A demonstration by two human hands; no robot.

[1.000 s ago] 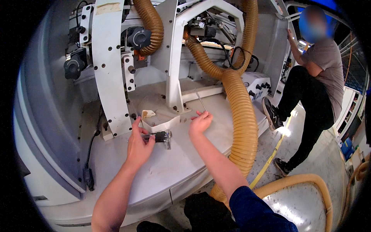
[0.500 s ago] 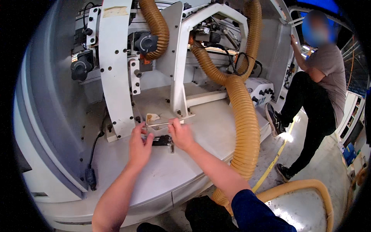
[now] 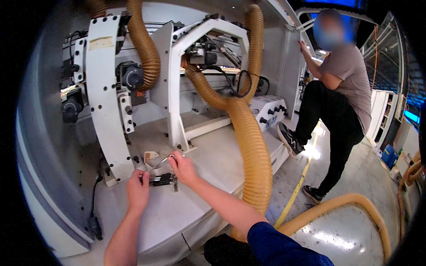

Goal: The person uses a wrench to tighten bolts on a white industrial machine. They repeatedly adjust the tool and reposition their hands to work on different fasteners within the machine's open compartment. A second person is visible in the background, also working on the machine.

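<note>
Low over the machine's pale bed, a thin metal hex key (image 3: 160, 163) slants up to the right between my two hands. My right hand (image 3: 183, 169) pinches its upper end. The fingers of my left hand (image 3: 137, 189) are closed around its lower end, which they partly hide. Just below the key, on the bed, lies a hex key set (image 3: 162, 179) with a black holder and several shiny keys. A small white and brown piece (image 3: 151, 156) sits behind my hands, near the foot of a white upright (image 3: 106, 111).
A thick tan ribbed hose (image 3: 250, 150) runs down across the bed to my right. White frame brackets (image 3: 175, 119) stand behind. A black cable (image 3: 94, 217) hangs at the left. A co-worker (image 3: 341, 84) stands at right, one foot raised against the machine's side.
My view has swung right, so the machine sits further left. The hex key has gone from nearly level to slanted, its right end higher. My left fingers have closed in.
</note>
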